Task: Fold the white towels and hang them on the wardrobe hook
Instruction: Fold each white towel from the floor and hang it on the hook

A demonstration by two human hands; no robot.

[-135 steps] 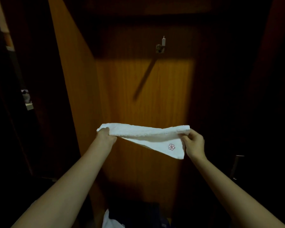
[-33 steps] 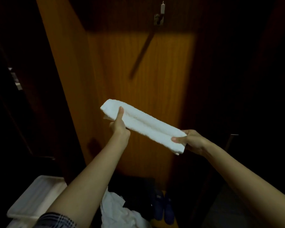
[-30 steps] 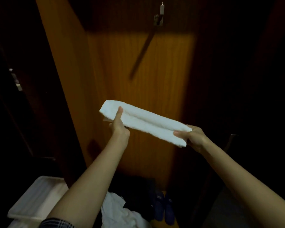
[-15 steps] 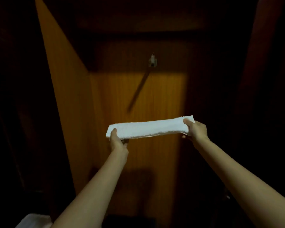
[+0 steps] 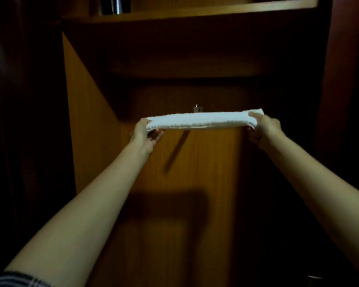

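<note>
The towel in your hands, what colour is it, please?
Plain white towel, seen in the head view.

A home bedroom or closet corner, dimly lit, seen from inside an open wardrobe [image 5: 195,183]. Orange-brown wood-grain panels form its back and the side wall at nine o'clock. A small metal hook [image 5: 197,109] is fixed to the back panel at twelve, and a wooden shelf [image 5: 205,11] crosses overhead, with something metallic and shiny [image 5: 118,5] standing on it at eleven.

Dim interior of an orange-brown wooden wardrobe [image 5: 205,162], back panel lit mid-height only. Wooden shelf [image 5: 195,12] spans the top. Dark reddish upright [image 5: 336,79] at right.
</note>
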